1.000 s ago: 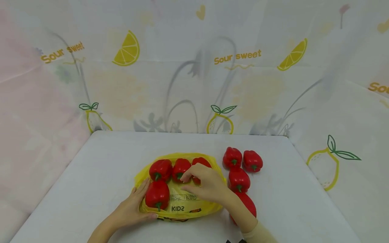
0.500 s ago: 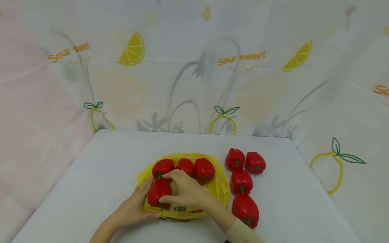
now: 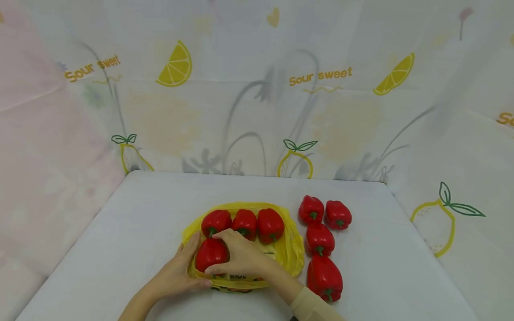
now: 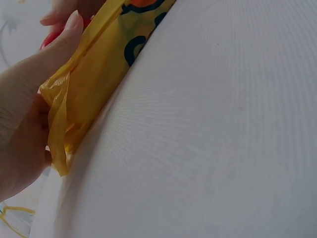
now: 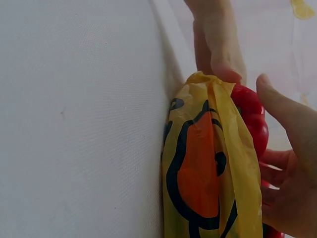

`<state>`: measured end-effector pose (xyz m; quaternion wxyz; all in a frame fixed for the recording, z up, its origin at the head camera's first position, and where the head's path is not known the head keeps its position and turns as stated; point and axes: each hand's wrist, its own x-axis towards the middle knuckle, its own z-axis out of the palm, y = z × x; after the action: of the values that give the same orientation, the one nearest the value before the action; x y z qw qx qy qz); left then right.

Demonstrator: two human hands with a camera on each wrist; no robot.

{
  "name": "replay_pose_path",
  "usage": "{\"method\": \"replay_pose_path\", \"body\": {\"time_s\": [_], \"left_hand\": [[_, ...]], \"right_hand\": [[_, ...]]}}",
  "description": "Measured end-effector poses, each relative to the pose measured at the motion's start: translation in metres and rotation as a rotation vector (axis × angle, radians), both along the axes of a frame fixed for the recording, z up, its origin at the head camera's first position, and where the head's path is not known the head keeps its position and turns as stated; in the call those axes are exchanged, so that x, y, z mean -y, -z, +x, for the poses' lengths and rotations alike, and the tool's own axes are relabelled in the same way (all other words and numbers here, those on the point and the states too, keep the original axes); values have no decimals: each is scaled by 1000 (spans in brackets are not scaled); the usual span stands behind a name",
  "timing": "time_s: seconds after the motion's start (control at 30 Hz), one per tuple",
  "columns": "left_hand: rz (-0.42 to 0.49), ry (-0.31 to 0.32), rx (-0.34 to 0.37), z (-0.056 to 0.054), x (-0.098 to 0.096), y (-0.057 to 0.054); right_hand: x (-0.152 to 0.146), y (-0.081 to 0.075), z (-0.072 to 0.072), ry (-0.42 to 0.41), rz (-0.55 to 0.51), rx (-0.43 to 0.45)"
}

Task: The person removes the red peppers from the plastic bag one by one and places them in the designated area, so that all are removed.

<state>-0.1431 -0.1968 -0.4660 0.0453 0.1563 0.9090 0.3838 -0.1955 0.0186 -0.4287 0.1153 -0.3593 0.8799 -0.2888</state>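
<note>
A yellow plastic bag (image 3: 295, 249) lies on the table, with several red bell peppers on or in it. Three of them stand along the back, among them the rightmost bell pepper (image 3: 270, 224). My right hand (image 3: 241, 256) curls round the right side of the front-left bell pepper (image 3: 210, 255), thumb at its front and fingers behind. In the right wrist view that bell pepper (image 5: 255, 124) shows past the bag's rim. My left hand (image 3: 174, 272) rests along the bag's left edge, fingers stretched and thumb spread over the front rim. In the left wrist view a bag fold hides part of its fingers.
To the right of the bag, several more bell peppers stand on the white table (image 3: 381, 267), the nearest bell pepper (image 3: 324, 278) close to my right forearm. A printed cloth backdrop (image 3: 241, 89) rises behind the table.
My right hand has moved left and down from over the right part of the bag to the front-left bell pepper and closed round it. My left hand has stayed at the bag's edge.
</note>
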Motion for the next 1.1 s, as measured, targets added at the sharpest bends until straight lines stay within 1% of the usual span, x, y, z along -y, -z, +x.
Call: {"method": "replay_pose_path", "body": {"time_s": [0.13,0.3,0.43,0.57,0.73,0.87,0.97,1.1], "left_hand": [[30,-10,25,-1,2,2],[46,-3,29,-2,3,2],[39,3,25,-1,3,1],[18,10,13,0,3,1],[3,10,4,-1,2,2],[8,-2,11,-1,2,3],[10,-9,22,-1,1,3],[6,-6,19,-1,0,2]], "right_hand": [[3,3,0,8,0,-10],[9,7,2,7,19,-23],[13,10,3,16,26,-39],[14,12,4,38,29,-34],[11,15,4,74,46,-14],[6,17,5,92,23,-11],[2,16,7,93,11,-18],[-4,13,10,99,-9,-23]]}}
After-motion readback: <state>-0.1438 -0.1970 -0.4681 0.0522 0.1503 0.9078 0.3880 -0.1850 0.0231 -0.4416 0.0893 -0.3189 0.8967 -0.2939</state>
